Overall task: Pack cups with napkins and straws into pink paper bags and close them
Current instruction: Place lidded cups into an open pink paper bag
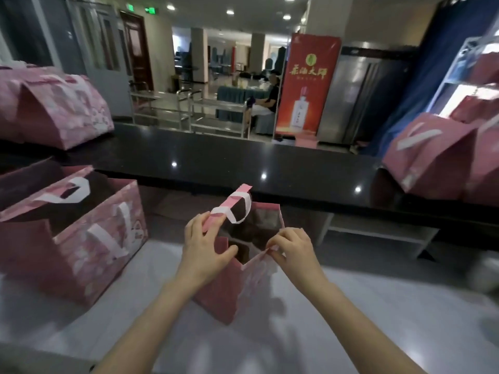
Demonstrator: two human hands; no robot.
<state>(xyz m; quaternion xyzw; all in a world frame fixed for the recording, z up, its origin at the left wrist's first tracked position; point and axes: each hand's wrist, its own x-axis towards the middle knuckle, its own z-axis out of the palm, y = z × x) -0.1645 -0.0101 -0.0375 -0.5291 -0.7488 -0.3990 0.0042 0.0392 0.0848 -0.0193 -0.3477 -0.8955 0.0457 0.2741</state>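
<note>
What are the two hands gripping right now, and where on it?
Both hold the open pink bag at its top rim: the left hand on the near-left edge by the white handle, the right hand pinching the near-right edge.

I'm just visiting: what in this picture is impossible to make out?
All from the head view:
- Inside of the pink bag held by the left hand and right hand: dark, so any cup, napkin or straw is unseen.
- Open bag at left: interior in shadow.
- Bags at right: blurred and cut by the frame edge.
- Seated person far back: too small for detail.
</note>
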